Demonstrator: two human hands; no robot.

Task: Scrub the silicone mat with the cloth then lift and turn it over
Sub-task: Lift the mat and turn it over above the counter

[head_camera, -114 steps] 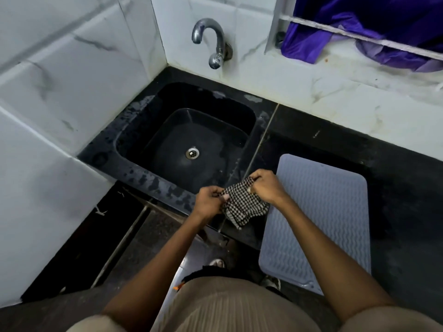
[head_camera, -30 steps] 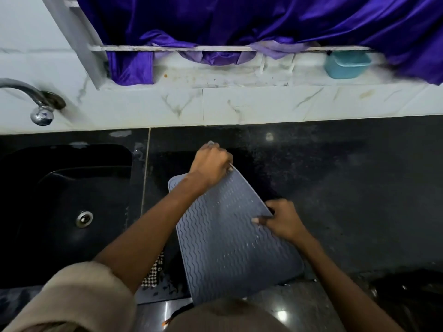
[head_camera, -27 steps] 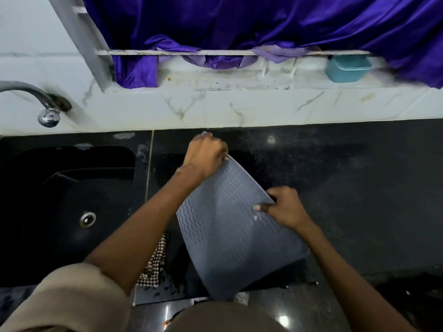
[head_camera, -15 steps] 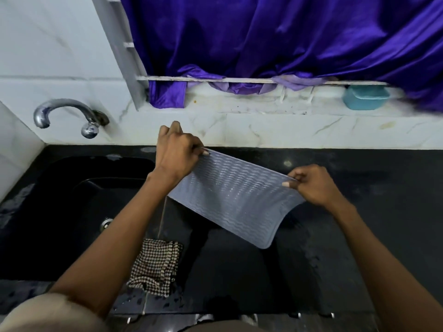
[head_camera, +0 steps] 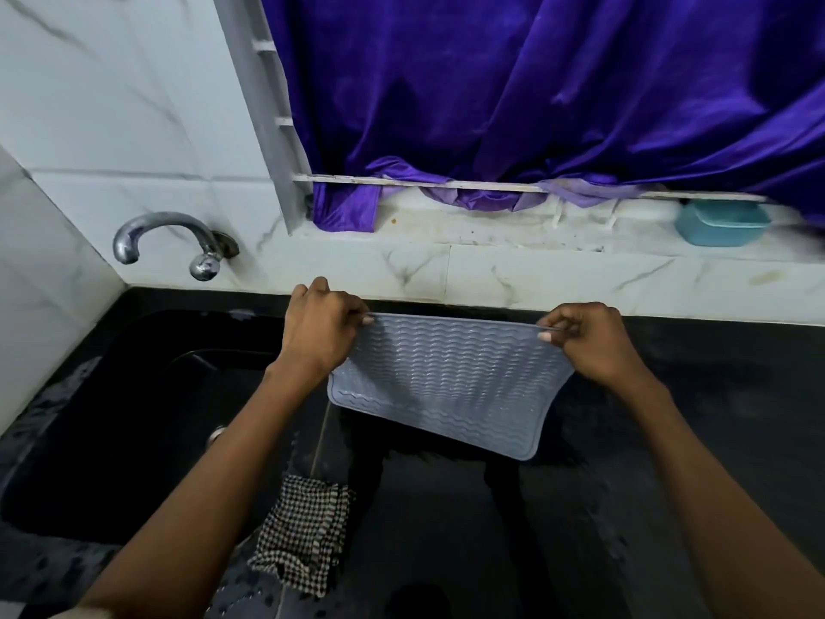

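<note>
The grey silicone mat (head_camera: pixel 446 377), ribbed with wavy lines, hangs in the air above the black counter (head_camera: pixel 696 440). My left hand (head_camera: pixel 319 332) pinches its top left corner and my right hand (head_camera: pixel 589 339) pinches its top right corner. The mat's top edge is level and its lower edge sags free towards me. The black-and-white checked cloth (head_camera: pixel 301 536) lies crumpled on the counter near the front edge, beside the sink, under my left forearm.
A black sink (head_camera: pixel 111 417) fills the left side, with a chrome tap (head_camera: pixel 169 239) on the tiled wall above it. A purple curtain (head_camera: pixel 535 91) hangs behind the ledge, where a teal box (head_camera: pixel 721 223) stands at the right.
The mat went from lying on the counter to held up by its corners. In the last half second both hands levelled its top edge. The cloth was put down by the sink.
</note>
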